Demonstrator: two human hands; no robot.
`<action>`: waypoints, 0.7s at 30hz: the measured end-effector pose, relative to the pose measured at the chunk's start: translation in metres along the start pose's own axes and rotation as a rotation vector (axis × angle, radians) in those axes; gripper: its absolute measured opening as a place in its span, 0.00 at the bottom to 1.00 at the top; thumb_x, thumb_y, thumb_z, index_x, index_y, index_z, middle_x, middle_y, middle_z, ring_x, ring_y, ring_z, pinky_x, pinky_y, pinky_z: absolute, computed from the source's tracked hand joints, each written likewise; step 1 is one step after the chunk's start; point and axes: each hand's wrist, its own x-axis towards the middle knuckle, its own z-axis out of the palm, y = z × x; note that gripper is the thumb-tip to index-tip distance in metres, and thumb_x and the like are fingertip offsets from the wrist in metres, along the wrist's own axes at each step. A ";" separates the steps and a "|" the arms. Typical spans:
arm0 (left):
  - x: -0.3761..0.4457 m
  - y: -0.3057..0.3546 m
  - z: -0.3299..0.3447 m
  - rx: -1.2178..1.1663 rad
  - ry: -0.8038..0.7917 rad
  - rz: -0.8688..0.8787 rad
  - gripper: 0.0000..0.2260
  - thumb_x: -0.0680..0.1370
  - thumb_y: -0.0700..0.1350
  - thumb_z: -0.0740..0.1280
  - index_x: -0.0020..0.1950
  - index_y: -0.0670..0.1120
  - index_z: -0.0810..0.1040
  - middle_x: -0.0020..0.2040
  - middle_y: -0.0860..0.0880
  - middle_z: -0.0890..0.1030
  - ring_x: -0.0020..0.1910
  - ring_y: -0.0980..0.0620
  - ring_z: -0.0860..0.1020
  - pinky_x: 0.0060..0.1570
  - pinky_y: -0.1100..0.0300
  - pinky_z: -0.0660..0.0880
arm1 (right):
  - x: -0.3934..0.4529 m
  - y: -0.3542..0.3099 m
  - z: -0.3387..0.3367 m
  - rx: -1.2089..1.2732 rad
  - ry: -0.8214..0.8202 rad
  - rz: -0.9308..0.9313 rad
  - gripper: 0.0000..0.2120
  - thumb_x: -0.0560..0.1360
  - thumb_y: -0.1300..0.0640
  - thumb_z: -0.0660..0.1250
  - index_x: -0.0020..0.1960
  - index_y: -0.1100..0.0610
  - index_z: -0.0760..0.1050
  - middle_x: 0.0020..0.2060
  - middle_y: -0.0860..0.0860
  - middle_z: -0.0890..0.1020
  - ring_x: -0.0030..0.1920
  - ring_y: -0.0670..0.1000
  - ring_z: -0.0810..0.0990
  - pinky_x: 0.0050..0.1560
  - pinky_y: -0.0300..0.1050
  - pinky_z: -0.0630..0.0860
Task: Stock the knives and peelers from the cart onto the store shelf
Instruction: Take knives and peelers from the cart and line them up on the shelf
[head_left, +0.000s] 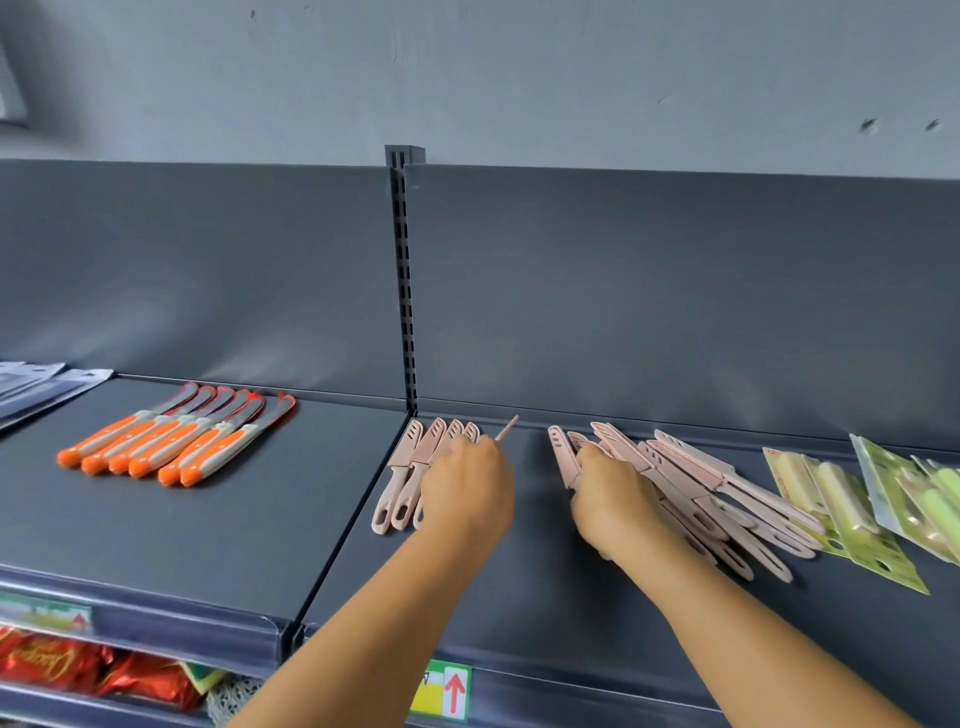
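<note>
On the dark grey shelf (519, 587), a neat row of pink sheathed knives (410, 467) lies just right of the upright post. My left hand (467, 488) rests at the row's right end, shut on a pink knife whose tip (506, 428) pokes out beyond my fingers. To the right lies a loose heap of pink sheathed knives (717, 488). My right hand (613, 499) grips one pink knife (563, 457) at the heap's left edge. Green carded peelers (852, 519) lie at the far right.
Several orange-handled knives (176, 441) lie in a row on the left shelf section. Grey packets (41, 384) sit at the far left. The slotted upright post (405, 291) divides the sections. Red snack bags (93, 670) fill the shelf below, and price tags (441, 691) line the front edge.
</note>
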 end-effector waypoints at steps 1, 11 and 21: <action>0.000 -0.003 0.001 0.008 -0.002 -0.007 0.17 0.77 0.36 0.60 0.66 0.43 0.69 0.62 0.45 0.72 0.61 0.45 0.73 0.48 0.56 0.71 | 0.002 -0.002 0.001 0.079 -0.003 0.011 0.17 0.75 0.64 0.64 0.62 0.54 0.69 0.55 0.54 0.78 0.52 0.58 0.79 0.44 0.47 0.78; -0.005 -0.012 0.017 0.156 -0.072 -0.046 0.19 0.78 0.39 0.60 0.69 0.39 0.64 0.65 0.43 0.63 0.62 0.45 0.68 0.52 0.57 0.71 | 0.006 -0.032 0.014 0.618 -0.092 0.043 0.16 0.79 0.60 0.62 0.66 0.53 0.72 0.58 0.53 0.78 0.53 0.54 0.78 0.41 0.44 0.76; -0.007 -0.019 0.024 0.108 -0.185 -0.016 0.21 0.78 0.44 0.59 0.70 0.39 0.64 0.65 0.42 0.65 0.62 0.43 0.68 0.59 0.55 0.70 | 0.013 -0.051 0.018 0.676 -0.127 0.031 0.16 0.79 0.63 0.62 0.65 0.57 0.74 0.61 0.55 0.78 0.57 0.55 0.76 0.44 0.42 0.73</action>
